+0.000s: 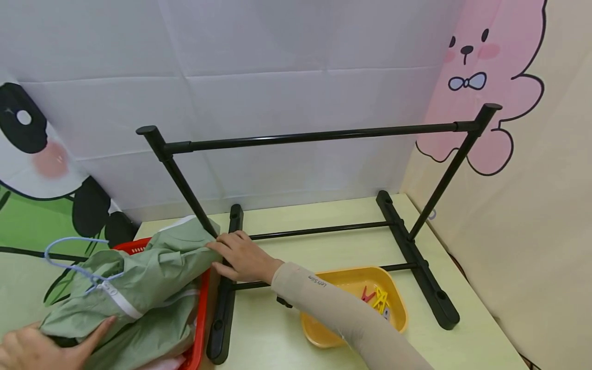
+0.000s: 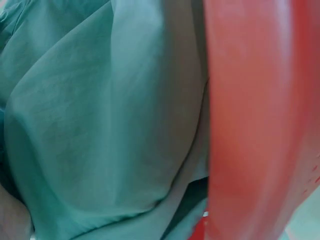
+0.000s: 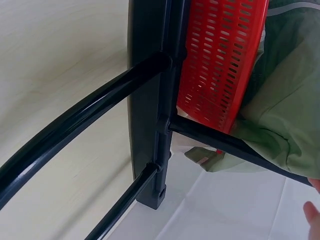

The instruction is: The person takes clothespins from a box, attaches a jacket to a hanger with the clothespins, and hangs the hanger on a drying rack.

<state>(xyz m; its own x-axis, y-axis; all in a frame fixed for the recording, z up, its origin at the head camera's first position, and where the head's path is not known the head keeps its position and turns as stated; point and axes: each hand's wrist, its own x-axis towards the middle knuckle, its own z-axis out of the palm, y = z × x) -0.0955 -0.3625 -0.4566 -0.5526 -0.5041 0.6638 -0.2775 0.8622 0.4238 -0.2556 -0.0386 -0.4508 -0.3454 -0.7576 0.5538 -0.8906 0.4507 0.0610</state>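
Observation:
A light green jacket [image 1: 162,272] with a white zipper lies bunched over a red basket [image 1: 201,318]. From its neck opening sticks a light blue hanger [image 1: 60,262]. My left hand [image 1: 46,347] holds the jacket's near left part, thumb on top and the other fingers partly hidden by cloth. Beside the rack's left post, my right hand [image 1: 245,257] reaches over with its fingers touching the jacket's far right part, the thumb apart from the cloth. Green cloth [image 2: 100,125] fills much of the left wrist view. The right wrist view shows only fingertips [image 3: 314,212] at its edge.
A black clothes rack [image 1: 314,137] stands on the pale table [image 1: 277,329], its left foot [image 1: 222,318] close beside the basket. Under my right forearm is a yellow tray [image 1: 324,336] with several clothespins [image 1: 380,299]. Printed cloth [image 1: 277,92] hangs behind.

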